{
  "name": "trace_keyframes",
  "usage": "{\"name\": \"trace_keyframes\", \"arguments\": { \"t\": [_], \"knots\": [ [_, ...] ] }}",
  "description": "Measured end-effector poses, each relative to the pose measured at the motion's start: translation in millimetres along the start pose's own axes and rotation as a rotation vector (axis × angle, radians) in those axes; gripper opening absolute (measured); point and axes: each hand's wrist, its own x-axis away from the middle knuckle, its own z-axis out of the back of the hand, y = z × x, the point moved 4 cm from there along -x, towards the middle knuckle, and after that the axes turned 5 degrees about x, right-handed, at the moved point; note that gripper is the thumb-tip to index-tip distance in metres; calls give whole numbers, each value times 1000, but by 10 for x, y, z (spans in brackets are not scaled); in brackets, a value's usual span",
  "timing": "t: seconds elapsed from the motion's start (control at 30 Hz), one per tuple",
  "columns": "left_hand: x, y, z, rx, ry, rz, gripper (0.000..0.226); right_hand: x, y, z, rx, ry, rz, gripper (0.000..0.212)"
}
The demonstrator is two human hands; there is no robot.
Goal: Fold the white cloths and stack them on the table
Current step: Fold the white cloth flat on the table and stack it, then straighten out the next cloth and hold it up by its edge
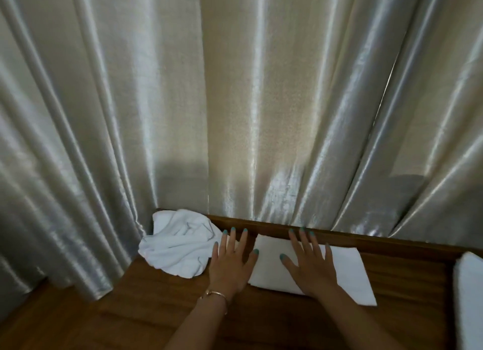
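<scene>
1. Head view: a folded white cloth [347, 274] lies flat on the wooden table [146, 315], at about 5 o'clock from the middle of the picture, its long side running from 10 o'clock to 4 o'clock.
2. The left hand [231, 264] lies palm down with fingers straight and spread. Its thumb side rests on the left end of the folded white cloth, while its outer fingers reach toward the crumpled cloth. It grips nothing.
3. The right hand [309, 267] lies flat on the folded white cloth, palm down, fingers straight and spread toward 12 o'clock. It presses the cloth and holds nothing.
4. A thin bracelet [215, 294] circles the left wrist.
5. A crumpled white cloth [177, 242] sits in a loose heap at 9 o'clock from the left hand, just beside it, at the far left corner of the table against the curtain.
6. At 3 o'clock from the folded cloth, well apart, the edge of another white cloth pile [469, 297] shows at the picture's right border. It is cut off, so how many pieces it holds cannot be told.
7. A shiny pale curtain [235, 101] hangs in deep folds behind the table, filling the picture from 9 o'clock through 12 to 3 o'clock.
</scene>
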Motion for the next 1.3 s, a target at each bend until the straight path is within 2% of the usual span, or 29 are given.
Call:
{"name": "trace_keyframes", "arguments": {
  "t": [0.2, 0.33, 0.47, 0.63, 0.77, 0.83, 0.93, 1.07, 1.13, 1.2, 1.3],
  "knots": [
    [-156, -790, 273, -128, -9, 14, 68, -187, -553, 42, 8, -17, -12, 70],
    [-400, -1462, 465, -156, -30, 78, 68, -472, -1152, 94, -22, -33, -19, 70],
    [-664, -2064, 534, -105, -53, 108, 60, -750, -1777, 151, -18, -45, 25, 68],
    [-949, -2442, 514, 131, -61, 158, 50, -876, -2144, 161, 42, -60, 73, 66],
    [-1061, -2405, 522, 121, -44, 108, 23, -905, -2155, 270, 52, -68, 43, 66],
    [-1056, -2338, 530, 96, -30, 72, 22, -905, -2131, 330, 62, -61, 32, 66],
    [-1057, -2162, 676, 267, 65, 50, 21, -877, -2084, 401, 67, -49, 23, 66],
    [-1141, -1690, 1237, 330, 272, -135, 15, -816, -2055, 528, 67, -27, 63, 76],
    [-1157, -1442, 1610, 479, 347, -190, 13, -792, -2054, 649, 36, 6, 91, 83],
    [-1145, -1219, 1988, 669, 385, -232, 7, -754, -2046, 820, -13, 64, 119, 87],
    [-1075, -777, 2506, 715, 363, -403, 7, -654, -1985, 1141, -125, 149, 169, 93]
  ]
}}
